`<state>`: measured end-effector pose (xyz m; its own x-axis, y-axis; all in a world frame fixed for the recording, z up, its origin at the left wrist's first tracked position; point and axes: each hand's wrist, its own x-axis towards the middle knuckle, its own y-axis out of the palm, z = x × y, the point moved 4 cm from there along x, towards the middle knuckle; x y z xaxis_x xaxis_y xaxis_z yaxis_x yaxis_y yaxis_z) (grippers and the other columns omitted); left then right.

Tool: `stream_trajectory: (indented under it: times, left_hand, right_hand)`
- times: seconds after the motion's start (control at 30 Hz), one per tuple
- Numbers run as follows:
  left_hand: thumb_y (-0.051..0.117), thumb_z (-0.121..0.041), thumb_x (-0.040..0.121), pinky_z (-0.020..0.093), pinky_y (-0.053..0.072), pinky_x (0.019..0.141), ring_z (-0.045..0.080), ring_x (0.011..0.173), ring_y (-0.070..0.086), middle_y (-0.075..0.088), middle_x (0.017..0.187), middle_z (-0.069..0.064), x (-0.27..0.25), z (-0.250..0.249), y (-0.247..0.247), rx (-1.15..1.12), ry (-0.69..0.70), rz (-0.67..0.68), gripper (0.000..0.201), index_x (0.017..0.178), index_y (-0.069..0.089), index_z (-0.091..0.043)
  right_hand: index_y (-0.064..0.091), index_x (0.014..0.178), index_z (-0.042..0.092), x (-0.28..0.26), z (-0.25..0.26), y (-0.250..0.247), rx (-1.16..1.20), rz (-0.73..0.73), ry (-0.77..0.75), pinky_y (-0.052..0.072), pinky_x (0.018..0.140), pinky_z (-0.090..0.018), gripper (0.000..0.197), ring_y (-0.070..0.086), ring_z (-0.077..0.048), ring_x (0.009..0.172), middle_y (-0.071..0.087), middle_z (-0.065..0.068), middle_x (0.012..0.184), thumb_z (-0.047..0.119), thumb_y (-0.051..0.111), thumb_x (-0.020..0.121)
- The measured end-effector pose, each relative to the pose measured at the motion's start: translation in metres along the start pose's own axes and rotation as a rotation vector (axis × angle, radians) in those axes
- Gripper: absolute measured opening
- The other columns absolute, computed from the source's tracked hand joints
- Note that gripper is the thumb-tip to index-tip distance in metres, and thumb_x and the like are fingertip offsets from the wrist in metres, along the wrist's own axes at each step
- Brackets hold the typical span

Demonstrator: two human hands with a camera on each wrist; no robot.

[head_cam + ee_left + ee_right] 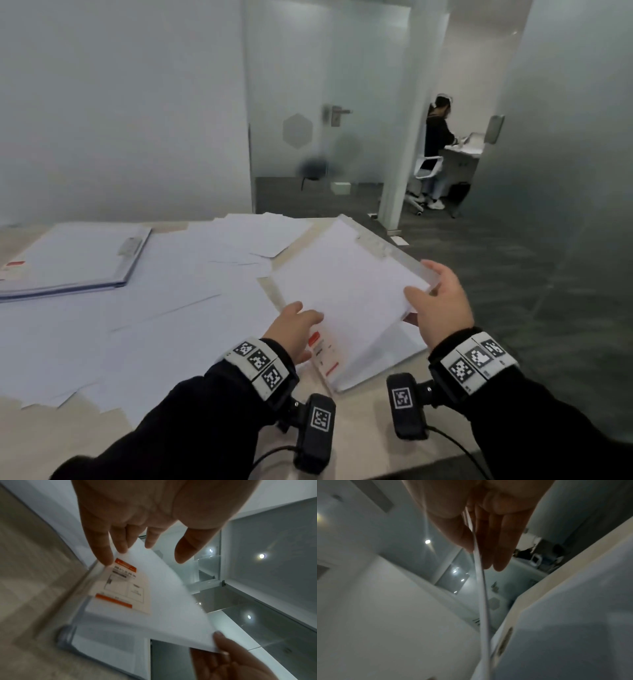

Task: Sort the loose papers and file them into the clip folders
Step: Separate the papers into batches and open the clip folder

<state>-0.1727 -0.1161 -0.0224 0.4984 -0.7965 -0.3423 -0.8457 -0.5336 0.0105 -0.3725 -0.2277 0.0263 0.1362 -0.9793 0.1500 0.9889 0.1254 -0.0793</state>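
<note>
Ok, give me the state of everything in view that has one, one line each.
Right hand: grip pinches the white paper stack's corner.
Left hand: fingers straight, touching the stack's near corner.
White paper stack: lifted, tilted.
Clear clip folder with orange label: open underneath.
Blue-edged clip folder: closed, flat.

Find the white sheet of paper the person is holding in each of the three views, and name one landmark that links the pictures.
Head: the sheet lies right of centre, tilted above the open folder.
Left wrist: the sheet runs diagonally through the middle, over the orange label.
Right wrist: the sheet shows edge-on as a thin white line down the centre.
Shared landmark: the right hand pinching its corner.
</note>
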Motion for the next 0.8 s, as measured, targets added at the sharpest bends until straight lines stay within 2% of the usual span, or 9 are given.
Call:
stream_trajectory:
  times: [0.13, 0.2, 0.33, 0.47, 0.53, 0.6, 0.7, 0.77, 0.8]
  left_hand:
    - [0.057, -0.016, 0.093, 0.048, 0.042, 0.108, 0.024, 0.112, 0.048, 0.043, 0.146, 0.008, 0.008, 0.008, 0.011, -0.02, -0.027, -0.082, 0.063, 0.151, 0.033, -0.017]
    - [0.057, -0.015, 0.092, 0.05, 0.041, 0.108, 0.024, 0.11, 0.046, 0.044, 0.143, 0.009, 0.011, 0.013, 0.011, -0.017, -0.034, -0.116, 0.064, 0.151, 0.032, -0.019]
    - [0.056, -0.013, 0.091, 0.046, 0.044, 0.102, 0.028, 0.112, 0.048, 0.045, 0.141, 0.008, 0.017, 0.015, 0.004, -0.068, -0.065, -0.156, 0.061, 0.149, 0.035, -0.016]
    - [0.058, -0.012, 0.088, 0.03, 0.052, 0.074, 0.02, 0.08, 0.06, 0.06, 0.098, 0.006, 0.018, 0.016, -0.001, -0.073, -0.101, -0.186, 0.035, 0.123, 0.054, -0.007]
    - [0.064, -0.014, 0.081, 0.038, 0.052, 0.074, 0.031, 0.072, 0.067, 0.067, 0.079, 0.013, 0.019, 0.02, -0.001, -0.172, -0.137, -0.186, 0.022, 0.099, 0.061, -0.001]
    - [0.068, -0.009, 0.078, 0.046, 0.054, 0.073, 0.035, 0.063, 0.068, 0.067, 0.065, 0.017, 0.018, 0.025, 0.004, -0.252, -0.152, -0.125, 0.016, 0.088, 0.063, 0.003]
    - [0.07, 0.005, 0.076, 0.052, 0.058, 0.063, 0.039, 0.075, 0.072, 0.072, 0.088, 0.019, 0.011, 0.032, 0.017, -0.312, -0.109, -0.001, 0.037, 0.109, 0.058, -0.008]
    - [0.066, 0.007, 0.078, 0.063, 0.056, 0.064, 0.044, 0.088, 0.071, 0.07, 0.102, 0.018, 0.005, 0.036, 0.017, -0.293, -0.08, 0.026, 0.047, 0.112, 0.053, -0.023]
    - [0.063, 0.01, 0.079, 0.064, 0.056, 0.066, 0.044, 0.09, 0.07, 0.07, 0.104, 0.018, 0.004, 0.035, 0.014, -0.288, -0.042, 0.037, 0.051, 0.114, 0.053, -0.026]
  right_hand:
    - [0.058, 0.127, 0.01, 0.03, -0.045, -0.033, -0.343, 0.019, 0.153, 0.05, 0.084, -0.033, 0.048, 0.063, -0.023, 0.098, 0.066, -0.005, 0.113, 0.01, 0.072, 0.08]
    - [0.059, 0.128, 0.009, 0.037, -0.067, -0.04, -0.523, 0.088, 0.222, 0.047, 0.089, -0.03, 0.053, 0.061, -0.024, 0.105, 0.065, -0.008, 0.121, 0.016, 0.076, 0.079]
    - [0.055, 0.134, 0.009, 0.042, -0.091, -0.039, -0.68, 0.221, 0.305, 0.043, 0.103, -0.033, 0.061, 0.057, -0.025, 0.119, 0.059, -0.008, 0.134, 0.027, 0.076, 0.08]
    - [0.048, 0.142, 0.007, 0.044, -0.087, -0.034, -0.771, 0.274, 0.314, 0.038, 0.108, -0.033, 0.067, 0.049, -0.025, 0.13, 0.051, -0.008, 0.143, 0.037, 0.068, 0.085]
    - [0.046, 0.142, 0.007, 0.044, -0.086, -0.034, -0.771, 0.277, 0.327, 0.037, 0.109, -0.033, 0.066, 0.048, -0.026, 0.131, 0.049, -0.009, 0.144, 0.035, 0.066, 0.087]
    - [0.048, 0.141, 0.006, 0.044, -0.089, -0.034, -0.771, 0.281, 0.326, 0.039, 0.107, -0.032, 0.064, 0.05, -0.025, 0.128, 0.052, -0.009, 0.142, 0.034, 0.067, 0.087]
    - [0.055, 0.133, 0.009, 0.042, -0.095, -0.034, -0.768, 0.28, 0.332, 0.042, 0.101, -0.031, 0.059, 0.057, -0.024, 0.119, 0.059, -0.007, 0.132, 0.038, 0.07, 0.084]
    - [0.066, 0.105, 0.017, 0.04, -0.095, -0.033, -0.764, 0.285, 0.328, 0.043, 0.086, -0.028, 0.033, 0.062, -0.02, 0.094, 0.064, -0.003, 0.105, 0.041, 0.07, 0.082]
    - [0.062, 0.086, 0.02, 0.038, -0.092, -0.031, -0.766, 0.288, 0.319, 0.041, 0.077, -0.028, 0.023, 0.058, -0.018, 0.08, 0.061, -0.002, 0.089, 0.042, 0.068, 0.082]
